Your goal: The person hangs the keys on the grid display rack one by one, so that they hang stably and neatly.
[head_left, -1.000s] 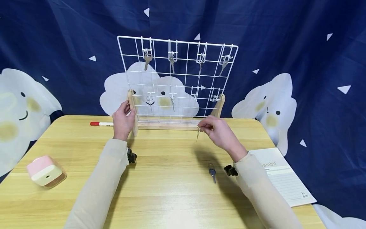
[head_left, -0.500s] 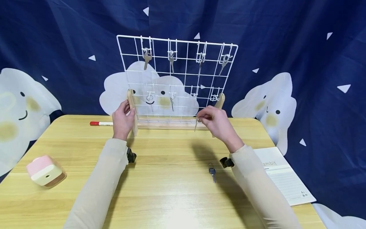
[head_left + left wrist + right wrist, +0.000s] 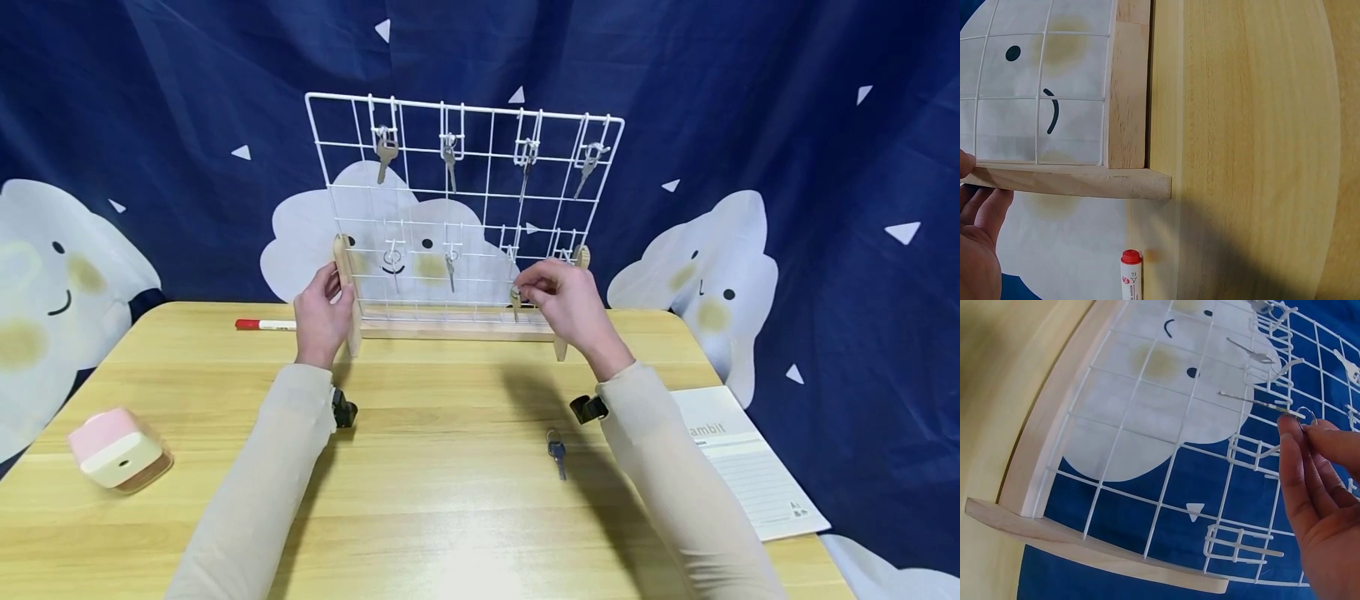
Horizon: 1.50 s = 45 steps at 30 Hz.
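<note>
A white wire grid rack (image 3: pixel 487 198) on wooden feet stands at the back of the table. My left hand (image 3: pixel 324 318) grips its left wooden upright (image 3: pixel 347 275), with the thumb on one side and fingers on the other in the left wrist view. My right hand (image 3: pixel 566 302) pinches the ring of a key (image 3: pixel 516 302), which hangs down in front of the grid's lower right. In the right wrist view the ring (image 3: pixel 1307 414) shows at the fingertips, close to a white hook (image 3: pixel 1260 451). Keys hang from the upper hooks, such as this key (image 3: pixel 387 154), and from two lower left hooks.
Another key (image 3: pixel 557 454) with a dark head and ring lies on the table (image 3: pixel 420 467). A notepad (image 3: pixel 750 467) is at the right, under the right forearm's side. A red-capped marker (image 3: pixel 262 324) lies at the back left, and a pink sharpener (image 3: pixel 120 450) stands at the left.
My right hand has risen from near the rack's base to just under the lower right hooks, carrying the key. The left hand has stayed on the upright.
</note>
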Each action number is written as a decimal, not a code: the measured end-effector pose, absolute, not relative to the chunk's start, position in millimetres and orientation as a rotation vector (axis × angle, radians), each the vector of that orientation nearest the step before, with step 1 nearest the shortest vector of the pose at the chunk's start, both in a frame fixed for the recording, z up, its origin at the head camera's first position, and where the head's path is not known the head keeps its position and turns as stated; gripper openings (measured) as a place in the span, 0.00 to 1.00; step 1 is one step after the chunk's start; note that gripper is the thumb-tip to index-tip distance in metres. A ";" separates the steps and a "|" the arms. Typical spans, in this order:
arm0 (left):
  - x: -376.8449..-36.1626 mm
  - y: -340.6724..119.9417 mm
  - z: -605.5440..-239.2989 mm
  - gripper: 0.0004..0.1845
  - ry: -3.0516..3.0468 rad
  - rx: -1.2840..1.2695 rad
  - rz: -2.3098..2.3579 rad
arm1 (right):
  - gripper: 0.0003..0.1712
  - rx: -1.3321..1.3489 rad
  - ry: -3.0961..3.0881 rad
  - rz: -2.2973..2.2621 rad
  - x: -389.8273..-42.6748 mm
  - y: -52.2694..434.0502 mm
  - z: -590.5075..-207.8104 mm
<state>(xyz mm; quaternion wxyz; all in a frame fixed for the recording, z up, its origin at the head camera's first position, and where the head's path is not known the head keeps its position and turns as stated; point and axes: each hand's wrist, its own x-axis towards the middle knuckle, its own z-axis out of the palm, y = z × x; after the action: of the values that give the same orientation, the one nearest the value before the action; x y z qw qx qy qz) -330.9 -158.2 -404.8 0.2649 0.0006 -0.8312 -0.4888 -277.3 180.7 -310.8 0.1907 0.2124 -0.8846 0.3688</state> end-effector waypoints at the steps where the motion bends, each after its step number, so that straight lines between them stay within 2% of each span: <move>1: -330.9 -158.3 -405.3 0.22 -2.244 0.001 -1.321 | 0.06 0.589 -2.488 1.039 -278.0 180.4 -309.9; 27: -330.6 -157.2 -405.8 0.23 -2.246 0.030 -1.322 | 0.08 0.260 -2.431 1.169 -304.9 162.2 -302.5; 35: -330.4 -155.5 -405.4 0.22 -2.228 0.021 -1.353 | 0.07 0.218 -2.463 1.162 -312.6 159.7 -307.3; 45: -330.5 -157.2 -406.0 0.22 -2.220 0.015 -1.338 | 0.09 0.254 -2.426 1.128 -304.8 164.0 -311.8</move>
<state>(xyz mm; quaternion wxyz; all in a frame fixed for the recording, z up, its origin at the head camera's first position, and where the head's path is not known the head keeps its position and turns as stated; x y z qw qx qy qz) -330.5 -157.2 -406.0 0.2714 0.0057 -0.8244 -0.4967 -304.8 164.0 -311.8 0.2250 0.0921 -0.8796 0.4089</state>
